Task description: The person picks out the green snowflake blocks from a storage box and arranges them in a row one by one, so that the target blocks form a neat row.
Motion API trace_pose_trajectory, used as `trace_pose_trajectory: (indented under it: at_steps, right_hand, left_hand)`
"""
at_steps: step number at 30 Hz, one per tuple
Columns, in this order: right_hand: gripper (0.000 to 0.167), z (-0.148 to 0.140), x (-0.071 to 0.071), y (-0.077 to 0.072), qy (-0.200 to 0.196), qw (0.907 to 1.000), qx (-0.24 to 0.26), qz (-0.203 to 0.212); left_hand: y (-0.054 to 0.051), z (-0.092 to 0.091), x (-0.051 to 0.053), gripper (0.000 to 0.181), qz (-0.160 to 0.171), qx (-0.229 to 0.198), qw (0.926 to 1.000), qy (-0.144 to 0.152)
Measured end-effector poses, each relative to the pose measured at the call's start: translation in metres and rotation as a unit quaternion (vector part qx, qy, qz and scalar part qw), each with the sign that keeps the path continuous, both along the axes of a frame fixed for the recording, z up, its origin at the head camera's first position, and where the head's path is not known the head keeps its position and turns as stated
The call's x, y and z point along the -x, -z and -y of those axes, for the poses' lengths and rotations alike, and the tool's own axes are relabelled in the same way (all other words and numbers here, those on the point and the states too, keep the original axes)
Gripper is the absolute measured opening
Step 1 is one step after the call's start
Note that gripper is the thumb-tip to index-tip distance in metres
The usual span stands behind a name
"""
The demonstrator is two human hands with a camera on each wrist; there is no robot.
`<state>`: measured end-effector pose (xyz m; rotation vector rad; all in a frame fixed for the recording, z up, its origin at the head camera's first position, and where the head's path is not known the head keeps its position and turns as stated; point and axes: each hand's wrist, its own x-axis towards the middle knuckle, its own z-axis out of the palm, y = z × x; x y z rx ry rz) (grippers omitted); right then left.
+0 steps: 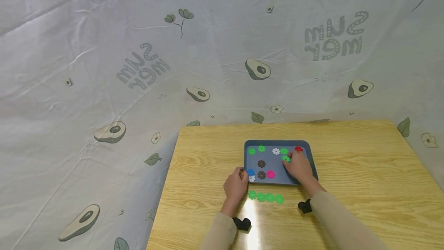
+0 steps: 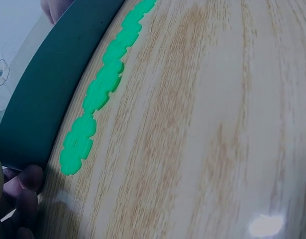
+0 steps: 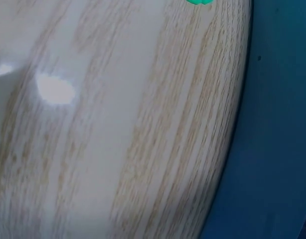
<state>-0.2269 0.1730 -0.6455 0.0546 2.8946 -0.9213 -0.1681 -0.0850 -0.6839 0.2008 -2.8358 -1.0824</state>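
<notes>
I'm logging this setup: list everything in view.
Wood-grain table: 1, yellow-brown, under tray
Rectangular tray: 1, grey-blue, on table
Flower-shaped discs: 8, green, half on table, half at tray
Flower-shaped discs: 2, white, in tray
Flower-shaped discs: 2, brown, in tray
Flower-shaped disc: 1, blue, in tray
Flower-shaped disc: 1, pink, in tray
Flower-shaped disc: 1, red, in tray
Printed fabric backdrop: 1, grey, behind table
Wrist-worn devices: 2, black, at wrists
Sleeves: 2, beige, on arms
Left hand: 1, gripping tray's left edge
Right hand: 1, over tray, pinching green disc
</notes>
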Motion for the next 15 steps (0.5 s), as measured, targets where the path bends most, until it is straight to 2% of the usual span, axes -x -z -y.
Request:
trace_pose_trajectory:
  at_steps: [5,8,15]
  right_hand:
    - [0.038,0.0,-0.001,-0.001,0.004,0.9998,0.016,-0.009]
    - [0.032,0.0,-0.005,-0.001,0.001,0.9991,0.029,-0.031]
    - [0.024,0.002,-0.022,-0.003,-0.013,0.9916,0.091,-0.092]
  left_hand:
    - [-0.004,0.0,-0.001,0.03,-0.003,-0.009,0.9999,0.005]
    - [-0.003,0.0,-0.001,0.031,0.001,-0.007,1.0,0.007]
    - [0.002,0.001,0.0,0.031,0.003,-0.003,1.0,0.006]
